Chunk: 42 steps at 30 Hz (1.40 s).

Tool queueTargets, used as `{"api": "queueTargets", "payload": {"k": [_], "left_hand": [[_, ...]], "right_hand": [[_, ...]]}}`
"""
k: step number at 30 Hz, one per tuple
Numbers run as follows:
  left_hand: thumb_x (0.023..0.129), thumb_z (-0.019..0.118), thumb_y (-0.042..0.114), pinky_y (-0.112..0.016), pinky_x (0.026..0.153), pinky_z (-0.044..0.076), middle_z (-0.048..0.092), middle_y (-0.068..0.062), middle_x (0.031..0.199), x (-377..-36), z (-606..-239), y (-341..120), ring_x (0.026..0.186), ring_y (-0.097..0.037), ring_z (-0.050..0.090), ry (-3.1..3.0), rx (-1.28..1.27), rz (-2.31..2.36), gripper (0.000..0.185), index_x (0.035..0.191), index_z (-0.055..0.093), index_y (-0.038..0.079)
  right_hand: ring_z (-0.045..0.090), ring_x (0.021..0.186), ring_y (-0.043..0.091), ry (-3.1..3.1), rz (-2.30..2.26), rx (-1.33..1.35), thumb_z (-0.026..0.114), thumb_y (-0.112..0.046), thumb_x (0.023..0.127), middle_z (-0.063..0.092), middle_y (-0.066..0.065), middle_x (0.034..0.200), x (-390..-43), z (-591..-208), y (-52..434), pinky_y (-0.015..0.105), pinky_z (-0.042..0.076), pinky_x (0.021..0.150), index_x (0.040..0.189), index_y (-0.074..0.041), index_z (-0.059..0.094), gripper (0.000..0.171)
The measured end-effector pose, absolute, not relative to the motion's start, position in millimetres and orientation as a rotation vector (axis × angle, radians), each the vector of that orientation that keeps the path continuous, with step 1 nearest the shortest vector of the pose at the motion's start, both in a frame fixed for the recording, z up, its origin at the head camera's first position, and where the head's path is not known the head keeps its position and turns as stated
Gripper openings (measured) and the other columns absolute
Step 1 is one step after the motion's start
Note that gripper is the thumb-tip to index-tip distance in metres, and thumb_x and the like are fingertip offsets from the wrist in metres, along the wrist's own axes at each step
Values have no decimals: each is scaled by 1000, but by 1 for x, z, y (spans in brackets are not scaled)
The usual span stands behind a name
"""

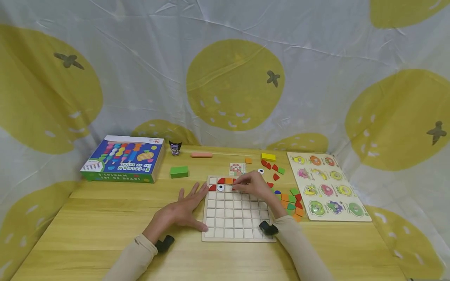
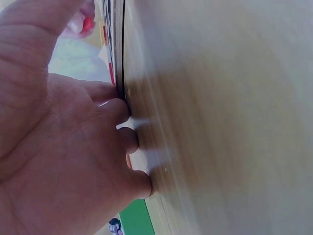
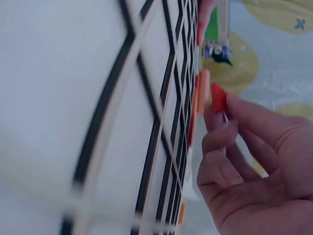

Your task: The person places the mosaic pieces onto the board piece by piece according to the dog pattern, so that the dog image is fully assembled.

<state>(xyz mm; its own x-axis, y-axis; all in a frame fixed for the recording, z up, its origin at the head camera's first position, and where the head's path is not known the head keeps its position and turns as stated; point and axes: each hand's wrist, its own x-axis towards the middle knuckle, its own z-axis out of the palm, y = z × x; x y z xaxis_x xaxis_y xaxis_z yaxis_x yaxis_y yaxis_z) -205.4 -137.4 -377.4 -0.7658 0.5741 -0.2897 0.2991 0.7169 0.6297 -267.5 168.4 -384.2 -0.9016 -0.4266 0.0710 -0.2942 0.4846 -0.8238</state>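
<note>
A wooden grid board [image 1: 230, 223] lies in the middle of the table. Along its far rows sit red quarter-round pieces, an orange square [image 1: 229, 181] and a round white eye piece [image 1: 220, 188]. My right hand [image 1: 254, 185] is over these rows, pinching a red piece [image 3: 218, 99] between thumb and finger, as the right wrist view shows. My left hand [image 1: 184, 208] spreads its fingers at the board's left side, the thumb at the near left corner. In the left wrist view, its fingertips [image 2: 143, 183] rest on the tabletop close to the board's edge.
Loose coloured pieces [image 1: 291, 199] lie right of the board, beside a fruit puzzle board [image 1: 339, 188]. A small pattern card [image 1: 237, 169] stands behind the grid. Toward the left are a green block [image 1: 179, 172], a figurine [image 1: 175, 148] and a bead-set box [image 1: 123, 160].
</note>
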Motion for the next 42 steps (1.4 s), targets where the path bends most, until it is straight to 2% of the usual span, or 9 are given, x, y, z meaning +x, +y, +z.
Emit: {"api": "queueTargets", "payload": {"k": [4,13,19,28,42], "left_hand": [[81,94,52,-70,127,-15,-2,-8,182,-208,-379,-137,167,-35,-12,2451,663,766,133,174,9,10],[81,94,52,-69,126,-16,-2,-9,182,-208,-377,-136,167,-35,-12,2444,661,758,133,174,9,10],[81,94,51,-69,127,-16,-2,-8,182,-208,-376,-136,167,-35,-12,2448,663,749,133,174,9,10],[81,94,51,-70,126,-16,-2,-9,182,-208,-377,-136,167,-35,-12,2452,674,750,133,174,9,9],[81,94,51,-72,126,-14,-1,-12,182,-204,-375,-137,167,-38,-10,2449,670,768,133,174,10,7]], "right_hand": [[69,76,11,2621,-1354,-557,83,-9,96,81,2,91,-271,-387,155,24,58,71,95,-8,87,4],[66,74,8,2685,-1288,-584,86,-9,93,79,0,85,-276,-391,145,23,57,70,90,-6,85,5],[66,74,7,2689,-1267,-591,85,-6,93,80,3,87,-275,-388,142,23,58,69,92,-3,86,3],[68,78,9,2707,-1217,-595,83,-1,93,81,6,92,-273,-386,140,24,58,69,94,-5,88,6],[65,77,12,2714,-1201,-567,84,1,91,77,6,87,-268,-382,136,23,53,64,93,-2,87,5]]}}
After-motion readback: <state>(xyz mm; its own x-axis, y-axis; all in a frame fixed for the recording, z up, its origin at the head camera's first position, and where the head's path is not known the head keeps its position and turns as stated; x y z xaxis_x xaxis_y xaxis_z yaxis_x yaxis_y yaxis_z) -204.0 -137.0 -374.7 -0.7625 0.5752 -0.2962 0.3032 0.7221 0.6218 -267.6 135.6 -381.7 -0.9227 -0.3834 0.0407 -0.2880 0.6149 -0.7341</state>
